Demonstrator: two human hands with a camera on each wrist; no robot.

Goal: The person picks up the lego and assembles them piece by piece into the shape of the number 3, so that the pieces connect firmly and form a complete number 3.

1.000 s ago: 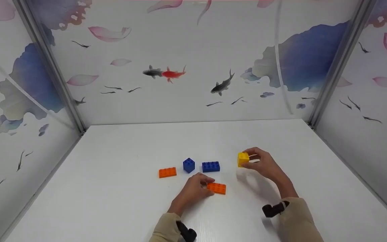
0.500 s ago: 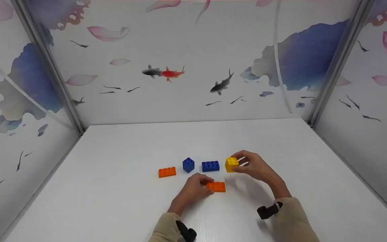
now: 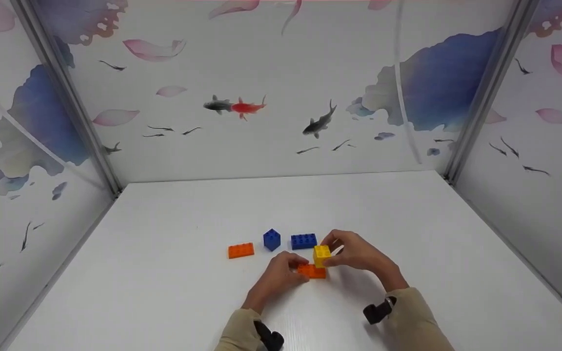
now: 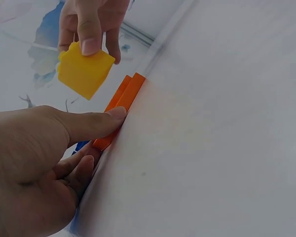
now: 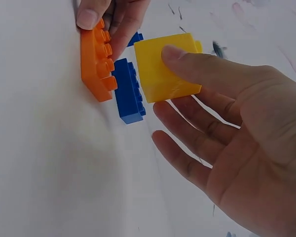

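My right hand point(image 3: 359, 251) pinches a yellow toy building brick point(image 3: 322, 256) between thumb and fingers, studs up. In the left wrist view the yellow brick point(image 4: 86, 71) hangs clear above an orange brick point(image 4: 130, 91). My left hand point(image 3: 278, 275) grips the left end of that flat orange brick point(image 3: 317, 272), which lies on the white table, thumb on the near side and fingers on the far side. Seen from the right wrist, the orange brick point(image 5: 94, 64) has its row of studs facing the yellow brick point(image 5: 165, 66).
Behind the hands lie a blue eight-stud brick point(image 3: 304, 241) and a blue brick point(image 3: 271, 240) turned corner-on. A second flat orange brick point(image 3: 241, 250) lies further left. White panels point(image 3: 261, 156) printed with fish and petals enclose the table point(image 3: 188, 209) at back and sides.
My right hand has carried the yellow brick left and nearer, from right of the blue bricks to over the held orange brick. The left hand keeps its grip; the orange brick has straightened slightly.
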